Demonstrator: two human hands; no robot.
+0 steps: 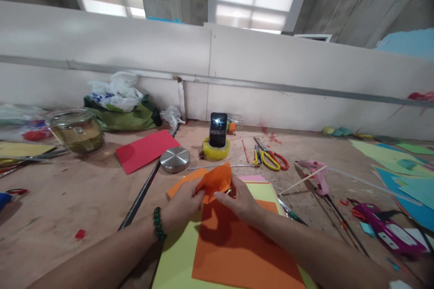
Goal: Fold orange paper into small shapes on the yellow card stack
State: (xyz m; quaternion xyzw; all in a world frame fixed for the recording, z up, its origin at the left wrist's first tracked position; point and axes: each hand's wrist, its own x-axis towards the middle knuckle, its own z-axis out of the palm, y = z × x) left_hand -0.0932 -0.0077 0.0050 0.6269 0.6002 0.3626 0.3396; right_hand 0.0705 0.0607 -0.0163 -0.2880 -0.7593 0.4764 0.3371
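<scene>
A small curled piece of orange paper (219,178) is held up between my two hands. My left hand (185,200), with a green bead bracelet at the wrist, pinches its left side. On the right side, my right hand (242,202) has its thumb and fingers closed on the paper's lower edge, partly hidden behind it. Beneath them lies a larger orange sheet (244,253) on top of yellow paper (178,253). Another orange piece (178,185) sticks out beyond my left hand.
A phone (217,129) stands in a yellow tape holder (222,152). Around it are a metal disc (175,159), a red card (144,150), scissors (270,159) and a glass jar (76,132). To the right lie a pink glue gun (318,176), its cord and a purple tool (386,230).
</scene>
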